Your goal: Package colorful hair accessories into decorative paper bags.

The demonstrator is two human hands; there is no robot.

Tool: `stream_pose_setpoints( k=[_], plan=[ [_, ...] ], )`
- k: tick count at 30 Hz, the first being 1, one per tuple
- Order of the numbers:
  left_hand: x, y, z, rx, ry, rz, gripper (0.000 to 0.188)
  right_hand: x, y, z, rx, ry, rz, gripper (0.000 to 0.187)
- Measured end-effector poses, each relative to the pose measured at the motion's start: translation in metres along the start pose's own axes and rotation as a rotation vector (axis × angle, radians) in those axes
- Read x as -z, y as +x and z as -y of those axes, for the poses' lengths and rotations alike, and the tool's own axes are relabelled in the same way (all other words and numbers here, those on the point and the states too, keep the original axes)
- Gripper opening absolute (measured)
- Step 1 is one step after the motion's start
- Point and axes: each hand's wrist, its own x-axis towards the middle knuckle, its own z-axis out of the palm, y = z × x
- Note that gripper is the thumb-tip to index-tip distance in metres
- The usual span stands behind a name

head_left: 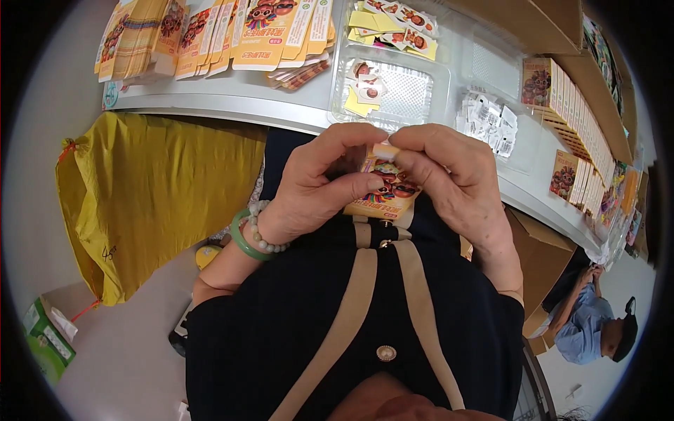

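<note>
Close to my chest, both hands hold one small orange and yellow printed carton (385, 193) with cartoon figures on it. My left hand (326, 168) grips its left side, thumb across the front and index finger curled over the top. My right hand (449, 161) pinches a pale flap (385, 151) at the carton's upper end between thumb and fingers. The inside of the carton is hidden. Just beyond my hands stands a clear plastic tray (400, 88) with picture stickers (368, 88) and yellow paper pieces in its compartments.
Flat cartons (274, 35) lie stacked at the table's far left. Small white packets (488, 119) sit right of the tray. Rows of filled-out cartons (572, 112) line the right, beside cardboard boxes (540, 21). A yellow sack (161, 196) stands at left; another person (590, 330) is at lower right.
</note>
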Motion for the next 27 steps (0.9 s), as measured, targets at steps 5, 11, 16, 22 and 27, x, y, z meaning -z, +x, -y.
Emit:
stream_pose_setpoints(
  k=[5, 11, 16, 22, 27],
  plan=[
    [-0.001, 0.000, 0.002, 0.017, -0.086, -0.033, 0.047, 0.000, -0.001, 0.001, -0.028, -0.105, -0.002, 0.018],
    [0.001, -0.001, 0.004, 0.027, -0.093, -0.031, 0.051, 0.009, -0.005, 0.013, 0.063, -0.272, 0.087, 0.028],
    [0.004, 0.000, 0.005, -0.006, -0.015, -0.003, 0.041, 0.009, -0.010, 0.009, 0.005, -0.224, 0.098, 0.030],
    [0.006, 0.000, 0.001, -0.111, -0.011, 0.059, 0.035, 0.015, -0.019, -0.008, -0.107, 0.199, 0.138, 0.029],
    [0.002, -0.001, 0.000, 0.034, -0.084, 0.002, 0.034, 0.006, -0.021, -0.008, -0.028, 0.032, 0.161, 0.030]
  ],
)
